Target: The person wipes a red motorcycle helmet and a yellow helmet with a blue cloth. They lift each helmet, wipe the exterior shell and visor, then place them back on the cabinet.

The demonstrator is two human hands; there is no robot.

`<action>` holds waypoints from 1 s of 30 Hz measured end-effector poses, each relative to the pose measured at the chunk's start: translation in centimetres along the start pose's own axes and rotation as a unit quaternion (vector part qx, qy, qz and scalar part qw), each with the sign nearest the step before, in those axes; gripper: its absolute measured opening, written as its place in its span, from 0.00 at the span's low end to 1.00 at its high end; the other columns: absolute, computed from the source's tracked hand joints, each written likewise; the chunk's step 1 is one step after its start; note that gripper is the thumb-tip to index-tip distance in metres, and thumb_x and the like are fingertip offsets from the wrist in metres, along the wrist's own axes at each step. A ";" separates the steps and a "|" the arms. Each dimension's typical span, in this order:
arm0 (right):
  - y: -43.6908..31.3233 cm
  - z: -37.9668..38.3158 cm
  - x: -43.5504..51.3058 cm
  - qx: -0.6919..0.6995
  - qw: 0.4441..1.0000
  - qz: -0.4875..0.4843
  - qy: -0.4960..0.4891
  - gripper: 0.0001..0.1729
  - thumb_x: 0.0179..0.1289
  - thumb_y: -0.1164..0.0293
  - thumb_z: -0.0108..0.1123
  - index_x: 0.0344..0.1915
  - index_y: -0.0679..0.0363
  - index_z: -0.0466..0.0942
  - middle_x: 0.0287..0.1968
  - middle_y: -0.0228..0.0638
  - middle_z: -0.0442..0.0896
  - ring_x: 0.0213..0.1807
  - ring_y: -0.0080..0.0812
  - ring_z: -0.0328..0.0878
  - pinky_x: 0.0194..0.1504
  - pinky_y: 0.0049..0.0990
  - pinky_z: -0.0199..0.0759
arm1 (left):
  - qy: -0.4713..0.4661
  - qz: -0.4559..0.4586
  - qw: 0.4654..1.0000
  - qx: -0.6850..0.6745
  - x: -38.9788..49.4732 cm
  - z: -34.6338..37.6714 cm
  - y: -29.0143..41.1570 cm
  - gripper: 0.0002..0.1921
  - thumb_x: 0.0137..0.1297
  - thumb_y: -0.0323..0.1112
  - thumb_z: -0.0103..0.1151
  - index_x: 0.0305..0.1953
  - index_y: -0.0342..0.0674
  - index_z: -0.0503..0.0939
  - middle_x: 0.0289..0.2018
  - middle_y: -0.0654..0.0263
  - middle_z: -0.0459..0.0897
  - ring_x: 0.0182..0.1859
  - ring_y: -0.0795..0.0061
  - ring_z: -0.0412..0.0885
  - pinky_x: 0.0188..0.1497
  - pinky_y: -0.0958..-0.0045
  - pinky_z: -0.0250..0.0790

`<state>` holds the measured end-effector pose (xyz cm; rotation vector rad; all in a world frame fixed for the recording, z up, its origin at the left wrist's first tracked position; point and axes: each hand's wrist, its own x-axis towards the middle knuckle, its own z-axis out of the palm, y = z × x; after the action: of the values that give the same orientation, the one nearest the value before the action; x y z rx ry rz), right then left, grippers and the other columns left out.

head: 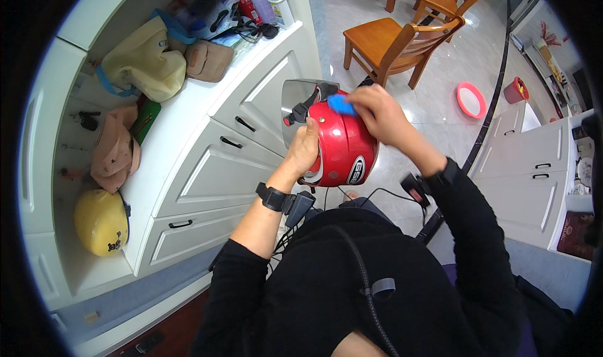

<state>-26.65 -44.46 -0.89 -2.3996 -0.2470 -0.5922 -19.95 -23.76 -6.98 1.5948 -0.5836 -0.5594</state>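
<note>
A glossy red helmet with a GSB logo is held up in front of my body. My left hand grips its near left rim, the thumb lying on the red shell. A clear visor and a black chin strap with a buckle show on the helmet's left side. Pinched in the fingers of my right hand is a blue cloth or sponge, which rests against the upper part of the shell. The helmet's far underside is hidden.
Left of me, a white cabinet holds a yellow helmet, a pink cap, a cream bag, a brown pouch and bottles. Beyond stand a wooden chair and a pink basin. Cables hang near my wrists.
</note>
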 end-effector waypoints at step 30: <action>-5.4 -0.3 -2.9 -0.112 0.968 -0.090 0.205 0.17 0.53 0.78 0.61 0.45 0.58 0.80 0.45 0.33 0.82 0.45 0.37 0.76 0.43 0.32 0.66 | 0.179 -0.169 0.834 -0.494 4.3 1.4 9.0 0.31 0.73 0.61 0.32 0.55 0.37 0.70 0.53 0.55 0.78 0.53 0.58 0.78 0.58 0.56 0.72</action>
<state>-31.06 -40.54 0.89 -2.4100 -0.2273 -1.2402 -18.12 -28.40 1.74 0.7465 0.2889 -0.6505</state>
